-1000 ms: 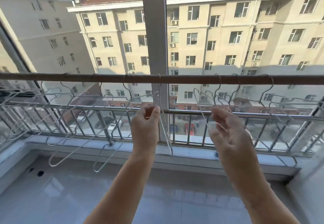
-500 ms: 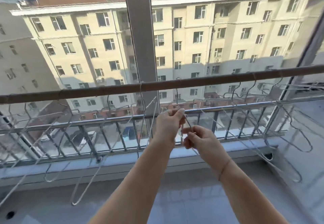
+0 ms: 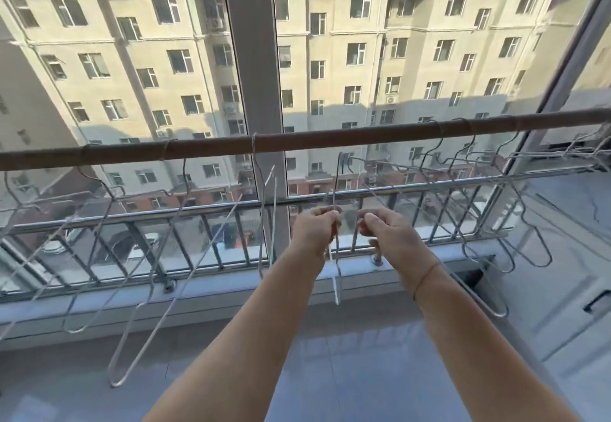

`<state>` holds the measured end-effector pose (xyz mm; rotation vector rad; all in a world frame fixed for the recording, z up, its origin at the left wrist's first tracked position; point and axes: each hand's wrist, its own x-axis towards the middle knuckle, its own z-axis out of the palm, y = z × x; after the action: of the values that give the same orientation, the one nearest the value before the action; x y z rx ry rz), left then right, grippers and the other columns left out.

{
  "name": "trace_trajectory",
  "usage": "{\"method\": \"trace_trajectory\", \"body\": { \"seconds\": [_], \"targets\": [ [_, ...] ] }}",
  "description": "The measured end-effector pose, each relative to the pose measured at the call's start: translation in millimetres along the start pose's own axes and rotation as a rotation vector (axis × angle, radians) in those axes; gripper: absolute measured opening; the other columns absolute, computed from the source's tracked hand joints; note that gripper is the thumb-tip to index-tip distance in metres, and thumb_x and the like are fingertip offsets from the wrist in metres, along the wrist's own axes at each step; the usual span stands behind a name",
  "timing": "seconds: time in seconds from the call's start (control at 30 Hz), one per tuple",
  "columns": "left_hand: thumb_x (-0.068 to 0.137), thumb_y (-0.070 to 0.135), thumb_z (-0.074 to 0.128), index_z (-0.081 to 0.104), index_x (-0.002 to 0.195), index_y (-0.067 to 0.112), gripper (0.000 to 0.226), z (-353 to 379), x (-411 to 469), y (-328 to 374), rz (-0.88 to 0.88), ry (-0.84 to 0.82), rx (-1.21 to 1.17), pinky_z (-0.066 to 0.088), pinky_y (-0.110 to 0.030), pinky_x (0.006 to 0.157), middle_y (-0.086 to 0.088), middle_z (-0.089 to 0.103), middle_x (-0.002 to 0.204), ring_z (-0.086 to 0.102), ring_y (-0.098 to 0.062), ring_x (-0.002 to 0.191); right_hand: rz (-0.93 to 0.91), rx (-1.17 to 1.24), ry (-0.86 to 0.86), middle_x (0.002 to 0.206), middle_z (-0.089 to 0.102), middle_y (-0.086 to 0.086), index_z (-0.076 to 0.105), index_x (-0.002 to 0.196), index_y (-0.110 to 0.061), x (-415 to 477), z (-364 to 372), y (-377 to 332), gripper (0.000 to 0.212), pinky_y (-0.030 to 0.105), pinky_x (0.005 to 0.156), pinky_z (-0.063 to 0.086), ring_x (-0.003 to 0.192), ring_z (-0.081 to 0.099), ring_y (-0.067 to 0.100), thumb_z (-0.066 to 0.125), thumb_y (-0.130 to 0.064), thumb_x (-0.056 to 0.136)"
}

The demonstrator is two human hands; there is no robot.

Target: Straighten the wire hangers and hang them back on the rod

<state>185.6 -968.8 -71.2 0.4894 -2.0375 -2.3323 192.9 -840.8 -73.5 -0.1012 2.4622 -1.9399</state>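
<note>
A brown rod (image 3: pixel 330 139) crosses the window at mid height, with several thin wire hangers hooked on it. One bent wire hanger (image 3: pixel 336 276) hangs from the rod just right of the window post. My left hand (image 3: pixel 315 231) grips its left wire with curled fingers, and my right hand (image 3: pixel 388 233) pinches its right wire. The two hands are a small gap apart, below the rod. More long, stretched hangers (image 3: pixel 148 306) dangle on the left and others (image 3: pixel 515 249) on the right.
A metal railing (image 3: pixel 198 213) runs behind the hangers, fixed on a white sill (image 3: pixel 215 292). A grey window post (image 3: pixel 254 91) rises in the middle. Grey tiled floor (image 3: pixel 330 372) lies below. A white wall panel (image 3: pixel 562 272) stands at the right.
The view has swung to the right and down. My hands came together on one hanger and have now drawn slightly apart along its wires.
</note>
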Motion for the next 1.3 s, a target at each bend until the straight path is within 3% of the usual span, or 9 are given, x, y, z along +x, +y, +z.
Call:
{"method": "trace_trajectory", "body": {
  "seconds": [0.17, 0.27, 0.33, 0.43, 0.6, 0.7, 0.9, 1.03, 1.3],
  "targets": [
    [0.093, 0.006, 0.048, 0.070, 0.096, 0.004, 0.022, -22.1, -12.1, -41.6, -0.023, -0.108, 0.269, 0.031, -0.016, 0.054, -0.002, 0.052, 0.068, 0.038, -0.009, 0.059, -0.124, -0.173, -0.007, 0.111, 0.056, 0.000, 0.054, 0.123, -0.009, -3.2, -15.2, 20.1, 0.032, 0.027, 0.096, 0.040, 0.107, 0.052, 0.013, 0.047, -0.013, 0.092],
    [0.092, 0.009, 0.050, 0.068, 0.079, 0.022, 0.025, -35.5, -19.4, -49.1, 0.013, -0.168, 0.404, 0.039, -0.015, 0.069, 0.001, 0.066, 0.088, 0.051, -0.004, 0.076, -0.192, -0.386, -0.108, 0.104, 0.053, -0.009, 0.051, 0.126, -0.013, -4.6, -23.7, 28.1, 0.036, 0.018, 0.084, 0.040, 0.090, 0.050, 0.000, 0.050, -0.015, 0.091],
    [0.093, 0.011, 0.049, 0.066, 0.077, 0.026, 0.028, -40.5, -23.1, -46.1, 0.020, -0.212, 0.424, 0.038, -0.013, 0.074, 0.002, 0.069, 0.097, 0.056, -0.004, 0.091, -0.208, -0.506, -0.190, 0.096, 0.053, -0.012, 0.055, 0.122, -0.017, -7.4, -27.0, 33.1, 0.032, 0.013, 0.067, 0.034, 0.073, 0.045, -0.008, 0.051, -0.019, 0.090],
    [0.095, 0.010, 0.047, 0.063, 0.081, 0.023, 0.025, -42.9, -26.7, -37.4, 0.032, -0.243, 0.391, 0.037, -0.009, 0.073, 0.004, 0.069, 0.095, 0.057, -0.008, 0.088, -0.169, -0.594, -0.288, 0.086, 0.064, -0.008, 0.063, 0.101, -0.019, -15.1, -31.4, 37.6, 0.017, 0.021, 0.072, 0.039, 0.074, 0.055, 0.003, 0.051, -0.023, 0.090],
    [0.089, 0.016, 0.059, 0.064, 0.091, 0.019, 0.007, -33.6, -35.7, -27.8, 0.280, -0.049, 0.534, 0.042, -0.025, 0.091, -0.002, 0.062, 0.103, 0.055, -0.012, 0.097, -0.045, -0.267, -0.321, 0.056, 0.044, 0.002, 0.060, 0.077, -0.013, -36.6, -42.5, 31.6, 0.024, 0.040, 0.064, 0.054, 0.053, 0.045, 0.015, 0.044, -0.008, 0.093],
    [0.082, 0.023, 0.068, 0.064, 0.082, 0.021, 0.005, -17.0, -52.2, -20.8, 0.543, 0.240, 0.461, 0.047, -0.022, 0.071, 0.003, 0.062, 0.081, 0.055, -0.008, 0.073, -0.019, -0.109, -0.231, 0.056, 0.036, 0.001, 0.061, 0.080, -0.010, -52.2, -48.3, 23.8, 0.023, 0.035, 0.056, 0.056, 0.047, 0.038, 0.009, 0.042, -0.005, 0.093],
    [0.081, 0.034, 0.069, 0.071, 0.077, 0.017, 0.017, 27.8, -68.7, -2.3, 0.368, -0.120, 0.163, 0.049, -0.022, 0.068, 0.012, 0.065, 0.062, 0.057, -0.001, 0.061, -0.094, 0.025, -0.122, 0.055, 0.038, 0.002, 0.061, 0.087, -0.009, -61.3, -52.5, -8.3, 0.020, 0.029, 0.052, 0.054, 0.043, 0.041, 0.006, 0.042, -0.007, 0.095],
    [0.083, 0.021, 0.068, 0.072, 0.085, 0.003, 0.018, 49.8, -61.2, 21.5, 0.365, -0.153, 0.033, 0.047, -0.012, 0.059, 0.006, 0.068, 0.060, 0.061, -0.001, 0.056, -0.134, 0.063, -0.060, 0.053, 0.043, 0.000, 0.062, 0.088, -0.011, -50.6, -53.7, -30.5, 0.023, 0.027, 0.049, 0.053, 0.044, 0.044, 0.007, 0.040, -0.009, 0.096],
    [0.086, 0.017, 0.065, 0.069, 0.077, 0.004, 0.016, 79.3, -31.3, 41.6, 0.210, -0.155, 0.029, 0.042, -0.019, 0.057, 0.009, 0.059, 0.041, 0.051, 0.000, 0.041, -0.065, 0.045, 0.060, 0.055, 0.051, 0.007, 0.060, 0.086, 0.001, -22.4, -58.5, -45.1, 0.028, 0.038, 0.057, 0.052, 0.049, 0.050, 0.020, 0.037, -0.011, 0.096]
  ]
}}
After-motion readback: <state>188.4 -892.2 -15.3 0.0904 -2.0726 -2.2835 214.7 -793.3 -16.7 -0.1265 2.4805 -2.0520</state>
